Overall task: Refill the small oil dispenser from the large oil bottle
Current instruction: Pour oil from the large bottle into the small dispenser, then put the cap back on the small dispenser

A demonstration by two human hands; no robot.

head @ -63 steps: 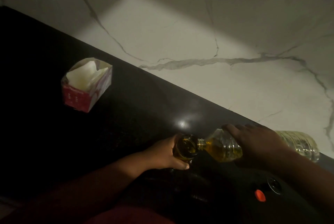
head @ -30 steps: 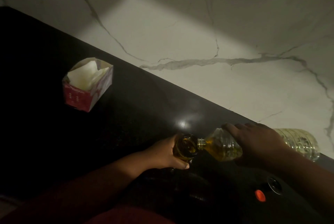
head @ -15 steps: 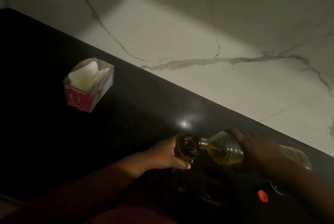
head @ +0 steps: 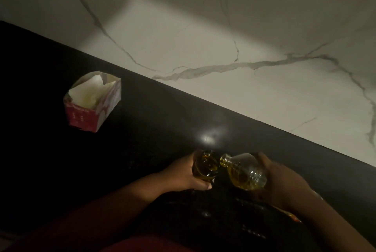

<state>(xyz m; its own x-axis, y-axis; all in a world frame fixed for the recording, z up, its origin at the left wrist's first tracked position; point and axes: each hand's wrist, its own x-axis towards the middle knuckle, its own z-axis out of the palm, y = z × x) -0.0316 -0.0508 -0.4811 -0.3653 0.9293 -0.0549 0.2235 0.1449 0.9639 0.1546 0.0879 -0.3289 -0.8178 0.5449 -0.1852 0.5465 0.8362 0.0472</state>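
1. Your right hand point(head: 284, 182) now sits lower and closer to you than two seconds ago, rolled so the large oil bottle point(head: 245, 172) tips less steeply.
2. The bottle's mouth, earlier pressed against the small oil dispenser point(head: 205, 165) at its 3 o'clock side, now sits raised at the rim's 2 o'clock edge.
3. The bottle's far end, earlier showing past your wrist toward 3 o'clock, is now hidden behind your hand.
4. The orange cap near 5 o'clock is now almost wholly covered by your right forearm.
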